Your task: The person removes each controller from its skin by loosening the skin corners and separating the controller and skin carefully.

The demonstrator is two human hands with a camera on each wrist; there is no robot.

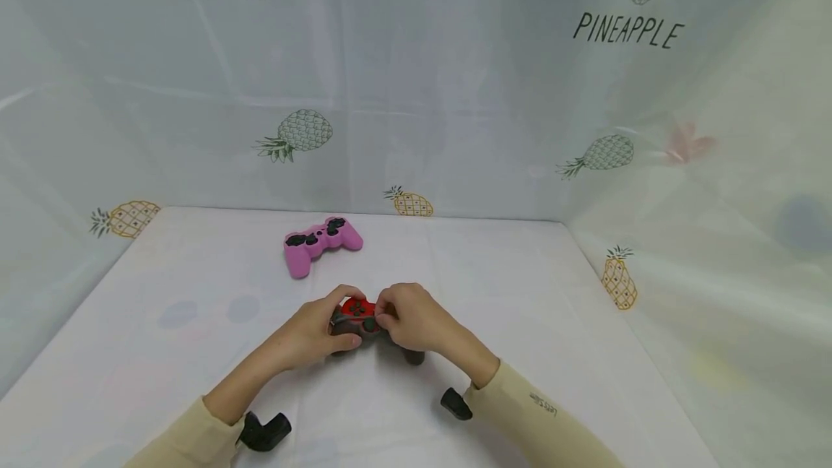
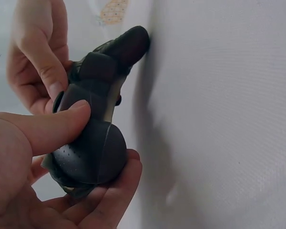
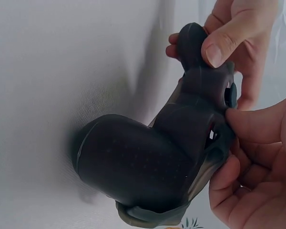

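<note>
The dark controller (image 1: 364, 331) is in both hands, over the near middle part of the table (image 1: 520, 295). It has two thick, rounded handles, smooth and dull like plastic or rubber, and on the right handle (image 3: 133, 160) tiny dots are visible in rows. A fine seam runs along the shell. On its upper face there is a bright red part (image 1: 355, 308) with dark buttons, and in the right wrist view a thin, loose layer (image 3: 152, 217) sticks out past the edge of the shell; I cannot tell what it is made of.

The left hand (image 1: 317, 331) is wrapped around the left end of the dark controller, with thumb on one side and fingers on the other. The right hand (image 1: 416, 318) pinches the edge right of its middle, between thumb and bent forefinger. This hand covers part of the face, and the left one hides much of the left handle.

Behind the dark controller and to its left, well apart, lies a pink controller (image 1: 318, 244) with black buttons. Farther behind hangs a pale, shiny curtain (image 1: 416, 56), creased, with pineapple drawings. Nearer than the dark controller, at each side, are a beige sleeve (image 1: 533, 417) and a small black piece (image 1: 265, 433) at the wrist.
</note>
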